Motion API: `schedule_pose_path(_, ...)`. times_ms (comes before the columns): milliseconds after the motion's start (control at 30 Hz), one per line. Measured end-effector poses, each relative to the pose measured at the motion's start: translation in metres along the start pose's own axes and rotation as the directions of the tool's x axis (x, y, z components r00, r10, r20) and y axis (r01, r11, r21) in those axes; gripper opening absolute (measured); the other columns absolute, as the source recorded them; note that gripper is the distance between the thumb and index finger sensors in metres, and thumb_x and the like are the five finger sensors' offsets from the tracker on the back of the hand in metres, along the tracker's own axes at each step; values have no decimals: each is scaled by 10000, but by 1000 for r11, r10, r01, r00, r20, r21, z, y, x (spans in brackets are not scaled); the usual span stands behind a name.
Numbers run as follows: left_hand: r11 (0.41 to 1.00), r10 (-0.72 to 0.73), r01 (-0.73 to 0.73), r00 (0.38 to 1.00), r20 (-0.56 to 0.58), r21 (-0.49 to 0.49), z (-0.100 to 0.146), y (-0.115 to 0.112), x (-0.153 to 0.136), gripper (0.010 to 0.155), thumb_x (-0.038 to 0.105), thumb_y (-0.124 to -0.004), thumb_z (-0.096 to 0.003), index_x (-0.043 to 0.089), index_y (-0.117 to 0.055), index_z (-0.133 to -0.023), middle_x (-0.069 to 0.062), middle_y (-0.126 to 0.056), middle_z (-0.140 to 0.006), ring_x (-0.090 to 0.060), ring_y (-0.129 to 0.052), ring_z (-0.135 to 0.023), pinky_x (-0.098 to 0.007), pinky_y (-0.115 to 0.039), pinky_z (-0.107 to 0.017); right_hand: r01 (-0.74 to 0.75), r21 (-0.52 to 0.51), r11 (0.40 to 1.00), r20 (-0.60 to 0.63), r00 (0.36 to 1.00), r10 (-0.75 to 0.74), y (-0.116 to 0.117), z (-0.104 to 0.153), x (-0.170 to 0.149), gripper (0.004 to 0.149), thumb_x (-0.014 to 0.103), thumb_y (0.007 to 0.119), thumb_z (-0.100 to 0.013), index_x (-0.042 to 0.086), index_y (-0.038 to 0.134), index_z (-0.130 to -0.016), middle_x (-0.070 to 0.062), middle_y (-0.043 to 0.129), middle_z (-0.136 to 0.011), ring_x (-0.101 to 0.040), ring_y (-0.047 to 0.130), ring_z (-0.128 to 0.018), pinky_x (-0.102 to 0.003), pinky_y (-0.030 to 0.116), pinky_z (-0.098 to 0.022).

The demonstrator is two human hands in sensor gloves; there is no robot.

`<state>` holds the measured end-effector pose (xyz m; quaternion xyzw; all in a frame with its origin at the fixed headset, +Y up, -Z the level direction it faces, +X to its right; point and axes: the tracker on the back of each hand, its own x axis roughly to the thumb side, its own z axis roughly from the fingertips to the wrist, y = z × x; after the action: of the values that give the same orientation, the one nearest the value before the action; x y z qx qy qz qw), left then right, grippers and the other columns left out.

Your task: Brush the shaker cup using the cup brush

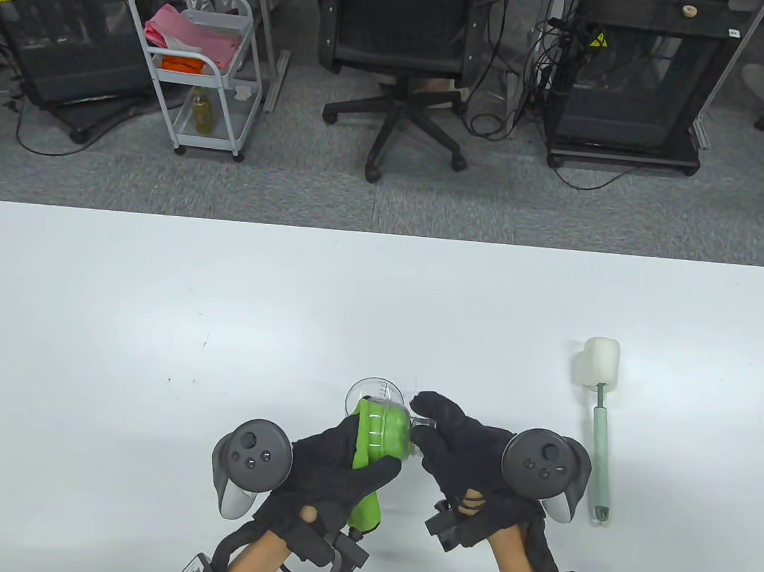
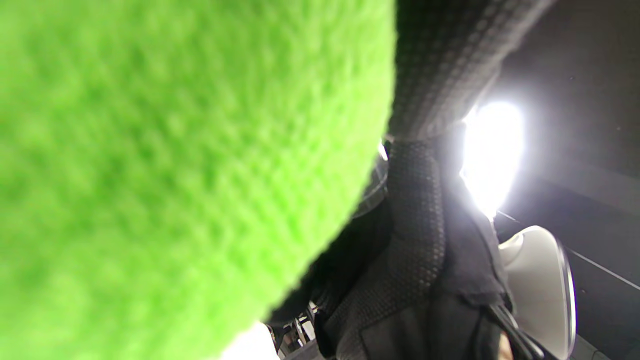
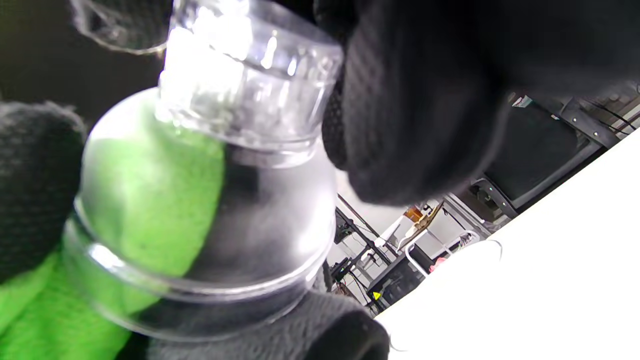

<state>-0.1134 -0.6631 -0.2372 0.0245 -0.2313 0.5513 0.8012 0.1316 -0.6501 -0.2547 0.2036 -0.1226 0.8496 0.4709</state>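
The clear shaker cup (image 1: 376, 390) lies tilted in my left hand (image 1: 366, 461), low in the middle of the table view. A bright green cloth (image 1: 382, 433) is wrapped around it under my left fingers. The cloth fills the left wrist view (image 2: 175, 175). In the right wrist view the cup's clear domed top (image 3: 260, 220) shows the green cloth (image 3: 150, 190) through it. My right hand (image 1: 426, 430) pinches the small clear cap (image 3: 250, 75) at the cup's end. The cup brush (image 1: 602, 445), with a white sponge head and a pale green handle, lies untouched on the table to the right.
The white table (image 1: 152, 313) spans the view. Beyond its far edge stand an office chair (image 1: 397, 33), a white wire cart (image 1: 193, 76) and black equipment racks (image 1: 626, 87).
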Motion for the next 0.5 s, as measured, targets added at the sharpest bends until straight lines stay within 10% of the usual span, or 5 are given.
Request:
schedule_pose_path(200,999,39,-39,999,-13,38,1,9,0,582,368,-923,-422,82,-771,-905,55,-981,-779,-185,-1083,-732,-511,-815,-573,24,109,994,145,989,-40,-6,1,14,667,358,904,-371,272,640,-977,-156,654,-1041,-452,907,-769,-546,871,-495)
schedule_pose_path(300,996,89,-88,996,-10,22,1,9,-4,583,365,-925,-421,83,-769,-907,53,-980,-780,-189,-1080,-734,-514,-810,-575,-7,104,995,170,985,-11,-6,2,19,624,205,951,-343,299,725,-917,-133,716,-1009,-428,936,-749,-510,893,-488)
schedule_pose_path(500,997,81,-81,997,-3,4,1,7,-4,604,365,-936,-410,73,-760,-909,48,-975,-789,-196,-1080,-736,-513,-810,-574,9,104,994,118,993,-22,-4,0,17,616,293,868,-370,177,684,-947,-309,794,-879,-409,1017,-548,-398,946,-359)
